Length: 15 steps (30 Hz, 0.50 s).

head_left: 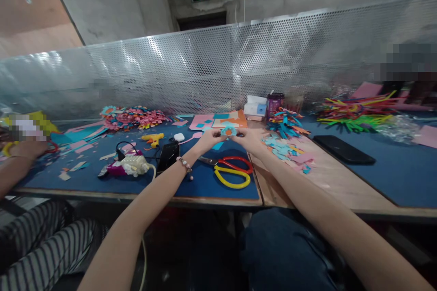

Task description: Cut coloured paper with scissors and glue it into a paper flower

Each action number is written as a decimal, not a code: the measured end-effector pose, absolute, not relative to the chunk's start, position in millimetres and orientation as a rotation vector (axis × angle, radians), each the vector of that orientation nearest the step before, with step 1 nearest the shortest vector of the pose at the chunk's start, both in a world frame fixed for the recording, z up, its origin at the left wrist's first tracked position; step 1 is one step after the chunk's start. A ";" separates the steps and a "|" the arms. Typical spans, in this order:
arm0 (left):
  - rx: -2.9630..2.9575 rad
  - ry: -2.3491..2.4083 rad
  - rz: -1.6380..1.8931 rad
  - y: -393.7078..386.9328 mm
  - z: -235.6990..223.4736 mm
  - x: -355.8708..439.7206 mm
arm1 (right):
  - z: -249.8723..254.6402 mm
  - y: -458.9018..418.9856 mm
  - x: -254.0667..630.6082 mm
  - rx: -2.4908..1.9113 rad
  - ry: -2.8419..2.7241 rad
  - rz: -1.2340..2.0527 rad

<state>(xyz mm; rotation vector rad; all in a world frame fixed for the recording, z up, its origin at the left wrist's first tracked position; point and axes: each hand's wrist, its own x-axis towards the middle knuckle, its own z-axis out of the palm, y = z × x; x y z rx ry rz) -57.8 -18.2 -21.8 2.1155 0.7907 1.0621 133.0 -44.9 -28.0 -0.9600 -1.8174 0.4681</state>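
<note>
Between my two hands is a small light-blue paper flower (228, 132) with an orange centre, held just above the table. The fingers of my left hand (209, 138) pinch its left edge. On its other side, my right hand (246, 139) grips the right edge. Below my hands lie scissors (233, 177) with one red and one yellow handle loop, their blades partly behind my left wrist. Sheets of pink and orange paper (230, 119) with blue squares on them lie just beyond the flower.
A yellow glue gun (152, 139), a power strip (131, 166) and a black phone (344, 149) lie on the table. Paper scraps (287, 150) and a flower pile (133, 118) are spread about. A co-worker's hand (29, 148) is at the left. A perforated metal screen (205, 63) stands behind.
</note>
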 end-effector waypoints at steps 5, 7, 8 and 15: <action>2.078 0.823 1.037 -21.7 -19.5 -56.8 | -28.5 -41.2 135.8 -0.947 -1.854 0.486; 2.057 0.833 1.050 -21.1 -20.3 -56.3 | -28.6 -40.8 135.1 -0.940 -1.851 0.506; 2.043 0.831 1.058 -20.5 -21.1 -56.1 | -28.3 -41.2 134.4 -0.933 -1.846 0.517; 2.021 0.823 1.066 -17.9 -25.1 -54.4 | -26.3 -44.0 135.1 -1.001 -1.829 0.501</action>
